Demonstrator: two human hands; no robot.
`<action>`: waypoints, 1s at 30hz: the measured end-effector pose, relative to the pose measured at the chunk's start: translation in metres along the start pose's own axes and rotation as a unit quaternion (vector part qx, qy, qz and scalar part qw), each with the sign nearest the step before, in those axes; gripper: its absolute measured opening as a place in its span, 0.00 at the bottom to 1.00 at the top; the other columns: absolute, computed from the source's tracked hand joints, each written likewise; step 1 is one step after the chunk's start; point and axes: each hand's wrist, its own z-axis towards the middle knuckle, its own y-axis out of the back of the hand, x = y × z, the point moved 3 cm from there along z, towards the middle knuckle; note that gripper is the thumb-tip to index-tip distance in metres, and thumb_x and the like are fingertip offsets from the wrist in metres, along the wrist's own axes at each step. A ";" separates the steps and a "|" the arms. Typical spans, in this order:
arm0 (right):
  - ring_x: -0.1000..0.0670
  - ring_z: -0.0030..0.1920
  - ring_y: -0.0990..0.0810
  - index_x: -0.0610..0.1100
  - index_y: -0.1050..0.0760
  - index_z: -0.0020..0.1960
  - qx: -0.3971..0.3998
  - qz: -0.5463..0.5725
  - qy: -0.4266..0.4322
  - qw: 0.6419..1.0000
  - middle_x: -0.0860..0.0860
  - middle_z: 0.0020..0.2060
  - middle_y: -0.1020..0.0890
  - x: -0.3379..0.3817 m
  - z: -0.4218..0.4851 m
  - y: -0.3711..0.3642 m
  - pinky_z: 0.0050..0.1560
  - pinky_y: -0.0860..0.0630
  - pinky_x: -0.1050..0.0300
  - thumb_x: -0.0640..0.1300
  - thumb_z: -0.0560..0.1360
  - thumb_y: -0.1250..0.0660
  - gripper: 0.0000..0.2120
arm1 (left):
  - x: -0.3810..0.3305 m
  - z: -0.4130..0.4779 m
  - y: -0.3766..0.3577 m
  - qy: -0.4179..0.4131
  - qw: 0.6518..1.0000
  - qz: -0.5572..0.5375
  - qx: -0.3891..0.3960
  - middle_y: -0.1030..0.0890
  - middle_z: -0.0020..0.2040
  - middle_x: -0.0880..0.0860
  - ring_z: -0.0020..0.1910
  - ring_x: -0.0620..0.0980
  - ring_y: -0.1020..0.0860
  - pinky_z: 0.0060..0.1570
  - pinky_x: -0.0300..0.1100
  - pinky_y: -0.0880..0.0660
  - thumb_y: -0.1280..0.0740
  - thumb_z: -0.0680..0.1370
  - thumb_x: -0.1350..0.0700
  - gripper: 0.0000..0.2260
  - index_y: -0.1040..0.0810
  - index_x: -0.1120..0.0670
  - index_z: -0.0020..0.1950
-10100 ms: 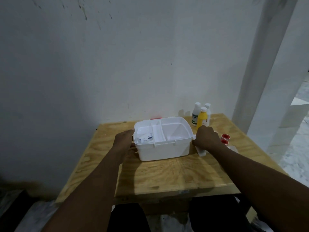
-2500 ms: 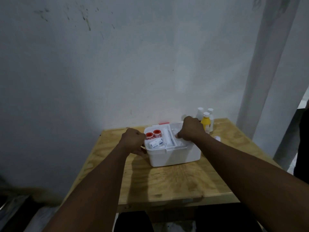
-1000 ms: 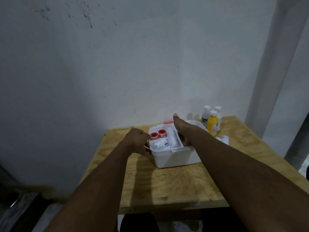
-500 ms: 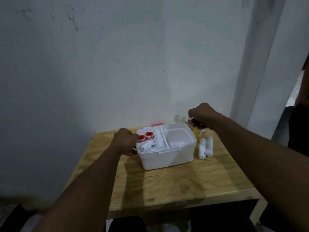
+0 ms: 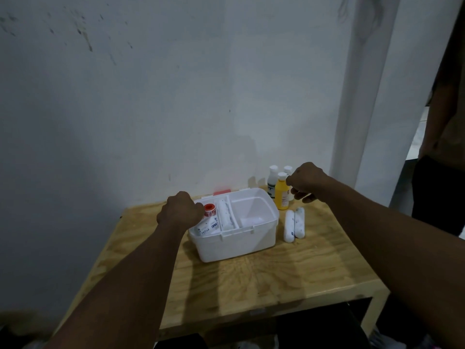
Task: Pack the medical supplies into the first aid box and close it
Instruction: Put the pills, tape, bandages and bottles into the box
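Observation:
The white first aid box (image 5: 236,244) stands open in the middle of the wooden table (image 5: 251,280). Its left compartment holds a red tape roll (image 5: 209,209) and small printed packs, and a white bandage roll (image 5: 224,217) lies in the narrow middle slot. My left hand (image 5: 180,210) is closed on the box's left rim. Right of the box lie two wrapped bandage rolls (image 5: 294,224). Behind them stand a yellow bottle (image 5: 281,194) and two white bottles (image 5: 272,181). My right hand (image 5: 305,183) is curled right next to the bottles; any hold on the rear one is hidden.
A red part (image 5: 222,193) shows behind the box against the white wall. A white pillar (image 5: 362,96) rises at the right, and a person (image 5: 445,152) stands at the right edge. The table's front half is bare wood.
My right hand has shifted a little right and down, so all three bottle caps now show. My left hand has slid further over the box's left compartment, covering one red roll.

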 end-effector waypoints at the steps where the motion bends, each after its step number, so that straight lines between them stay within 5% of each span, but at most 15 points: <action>1: 0.44 0.35 0.17 0.34 0.23 0.53 0.001 0.000 -0.002 1.000 0.39 0.44 0.15 -0.001 0.000 0.000 0.33 0.21 0.56 0.42 0.75 0.34 0.12 | -0.001 0.002 -0.001 -0.001 1.000 0.002 -0.001 0.21 0.52 0.57 0.51 0.60 0.20 0.49 0.48 0.24 0.34 0.74 0.48 0.13 0.22 0.56 0.52; 18: 0.43 0.41 0.14 0.37 0.23 0.53 -0.026 -0.013 0.021 0.999 0.40 0.45 0.17 -0.006 0.007 -0.001 0.36 0.17 0.51 0.41 0.75 0.35 0.09 | -0.009 0.016 -0.011 -0.018 0.999 0.022 -0.029 0.18 0.55 0.56 0.53 0.60 0.19 0.53 0.50 0.22 0.36 0.74 0.45 0.17 0.21 0.54 0.55; 23: 0.40 0.44 0.14 0.36 0.23 0.53 -0.035 -0.032 0.042 0.998 0.38 0.47 0.17 -0.004 0.010 -0.005 0.44 0.15 0.43 0.39 0.75 0.35 0.10 | -0.009 0.016 -0.016 -0.016 0.999 0.017 -0.031 0.18 0.59 0.56 0.56 0.60 0.20 0.54 0.50 0.23 0.36 0.75 0.44 0.19 0.21 0.53 0.60; 30: 0.39 0.51 0.20 0.45 0.31 0.64 -0.061 -0.100 0.108 0.987 0.41 0.57 0.22 -0.001 0.021 -0.018 0.50 0.18 0.41 0.44 0.73 0.34 0.21 | -0.005 0.012 -0.016 -0.012 0.999 -0.024 -0.044 0.19 0.60 0.57 0.59 0.61 0.20 0.55 0.49 0.24 0.36 0.77 0.46 0.17 0.21 0.53 0.61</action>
